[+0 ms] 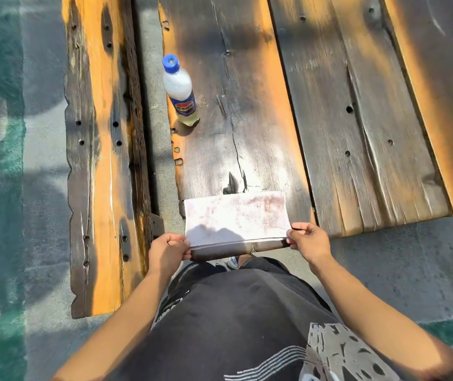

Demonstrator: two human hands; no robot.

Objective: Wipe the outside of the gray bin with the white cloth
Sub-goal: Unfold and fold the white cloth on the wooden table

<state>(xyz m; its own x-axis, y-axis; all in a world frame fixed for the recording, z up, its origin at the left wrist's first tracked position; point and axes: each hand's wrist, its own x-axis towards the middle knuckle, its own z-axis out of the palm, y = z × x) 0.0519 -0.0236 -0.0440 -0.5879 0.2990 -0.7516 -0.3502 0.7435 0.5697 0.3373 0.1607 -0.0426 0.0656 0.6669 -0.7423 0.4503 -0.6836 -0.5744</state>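
White cloth [236, 215] — folded, stained reddish-brown — pinched at both near corners by left hand [168, 251] and right hand [308, 239] over table [357, 133] edge.

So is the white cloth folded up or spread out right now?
Folded, it seems: the white cloth lies flat on the table, layered at the near edge, which the left hand and right hand pinch.

The plastic bottle [180, 90], standing at about eleven o'clock on the table [329, 105], carries a blue label with a red-and-white round logo; its lettering is too blurred to read. Nothing else bears legible writing.
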